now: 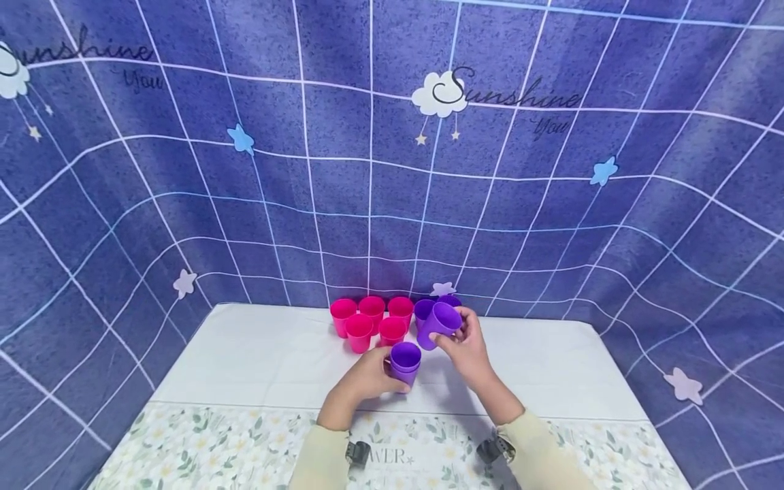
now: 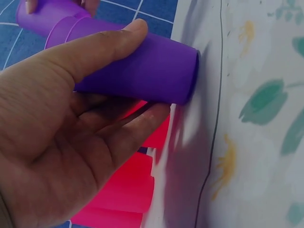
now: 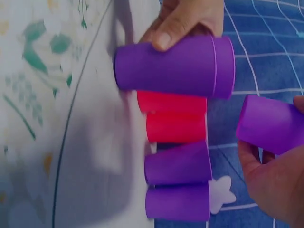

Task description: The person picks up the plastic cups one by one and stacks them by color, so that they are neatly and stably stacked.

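Observation:
My left hand [image 1: 366,378] grips two nested purple cups [image 1: 405,376], the upper rim showing just above the lower one. Whether that stack touches the table I cannot tell. In my right hand [image 1: 471,352] is a single purple cup [image 1: 433,328], held off the table and tilted, thumb on its near side. The right wrist view shows this purple cup [image 3: 270,123] raised higher than the nested cups [image 3: 166,69]. Behind it stand two more purple cups [image 3: 178,164], partly hidden in the head view. To their left, several pink cups [image 1: 358,333] stand mouth up in two rows.
A white cloth covers the table [image 1: 263,361], with a floral band [image 1: 202,442] along the near side. Blue grid-patterned curtain [image 1: 343,190] hangs behind and at both sides, close behind the cups. A pale star [image 1: 443,289] shows on the curtain behind the purple cups.

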Demonstrator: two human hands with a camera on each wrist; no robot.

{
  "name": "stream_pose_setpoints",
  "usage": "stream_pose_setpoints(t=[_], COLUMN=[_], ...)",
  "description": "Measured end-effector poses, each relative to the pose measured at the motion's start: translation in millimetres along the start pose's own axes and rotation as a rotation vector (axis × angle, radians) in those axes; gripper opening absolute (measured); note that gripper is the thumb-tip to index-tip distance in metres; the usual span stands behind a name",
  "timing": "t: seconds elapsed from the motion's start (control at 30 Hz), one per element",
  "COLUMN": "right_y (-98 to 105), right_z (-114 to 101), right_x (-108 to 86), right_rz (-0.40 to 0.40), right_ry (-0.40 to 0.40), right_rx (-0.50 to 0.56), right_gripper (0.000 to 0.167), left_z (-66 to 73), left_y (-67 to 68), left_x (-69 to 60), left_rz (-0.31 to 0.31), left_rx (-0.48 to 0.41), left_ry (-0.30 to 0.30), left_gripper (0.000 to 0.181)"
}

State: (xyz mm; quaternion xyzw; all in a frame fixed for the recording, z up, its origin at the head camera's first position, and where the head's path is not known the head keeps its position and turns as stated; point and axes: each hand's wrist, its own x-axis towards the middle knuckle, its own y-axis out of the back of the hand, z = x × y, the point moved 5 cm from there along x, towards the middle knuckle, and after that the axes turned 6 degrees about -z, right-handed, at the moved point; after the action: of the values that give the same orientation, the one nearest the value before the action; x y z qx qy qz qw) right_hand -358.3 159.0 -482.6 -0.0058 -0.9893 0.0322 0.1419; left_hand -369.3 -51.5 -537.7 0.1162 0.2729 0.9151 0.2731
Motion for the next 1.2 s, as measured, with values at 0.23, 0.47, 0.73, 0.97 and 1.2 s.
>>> stream_pose_setpoints(t=[0.23,0.47,0.73,0.97,1.2], right_y=[-21.0,-32.6,-43.1,-47.5,-48.7], right_z=[-0.4,3.3,18.7,30.8,40.2], right_x=[-6.8,-12.5,-19.3,-23.5,-22.4], right_rz=[-0.114,-0.173,-0.257,-0.296,-0.335], right_ry=[-0.005,-0.004,-0.028,-0.021,-0.055], right_rx=[0.031,-0.025,-0.154,-0.141,-0.156], right_gripper=[0.063,0.064,0.065,0.063,0.065], left_z=[1.6,1.4,2.4,0.2,2.3], left_y=[1.7,1.5,8.9,8.7,8.8], left_x=[1.4,3.3,-4.4,-5.5,-4.4], left_rz=[-0.002,-0.021,-0.035,-0.059,-0.076], left_rx=[-0.01,-0.015,0.015,0.025,0.026], left_ry=[-0.011,-0.022,-0.009,-0.011,-0.007], left_gripper=[0.058,0.059,0.055,0.055,0.059])
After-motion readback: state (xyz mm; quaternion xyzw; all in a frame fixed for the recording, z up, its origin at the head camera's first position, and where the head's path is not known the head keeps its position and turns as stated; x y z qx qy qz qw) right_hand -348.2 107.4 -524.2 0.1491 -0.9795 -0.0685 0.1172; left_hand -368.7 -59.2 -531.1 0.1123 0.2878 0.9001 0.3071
